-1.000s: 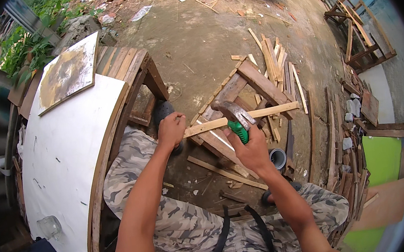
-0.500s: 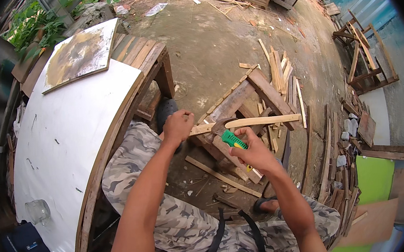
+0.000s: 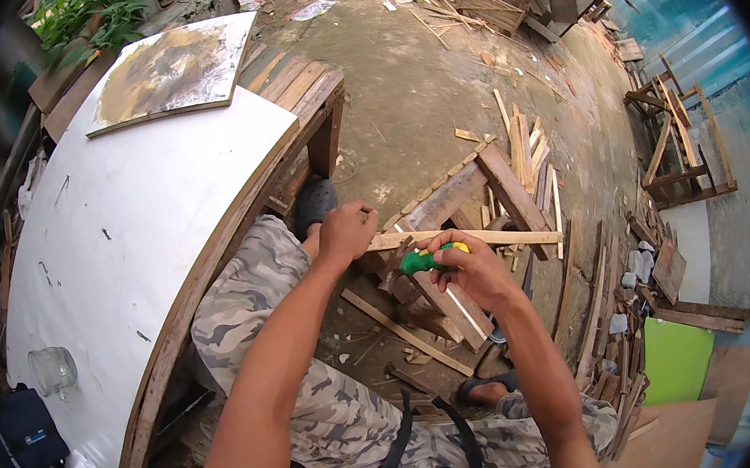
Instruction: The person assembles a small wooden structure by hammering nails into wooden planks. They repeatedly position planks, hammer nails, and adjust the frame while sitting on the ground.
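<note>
My left hand (image 3: 347, 232) grips the near end of a thin pale wooden strip (image 3: 485, 238) that lies across a stack of rough planks (image 3: 455, 303) on the ground between my knees. Just right of it and below the strip, my right hand (image 3: 470, 271) is closed around a tool's green and yellow handle (image 3: 418, 261). The tool's head is hidden behind that hand. My legs are in camouflage trousers (image 3: 320, 404).
A large white board (image 3: 145, 222) on a wooden frame stands at my left, with a painted panel (image 3: 170, 68) and a glass jar (image 3: 51, 368) on it. Scrap wood (image 3: 521, 141) litters the dirt ground. A green panel (image 3: 676, 358) and wooden frames (image 3: 677, 147) are at the right.
The right hand has dropped from above the strip to below it, and the metal hammer head seen earlier is now out of sight. My left hand keeps its hold on the strip.
</note>
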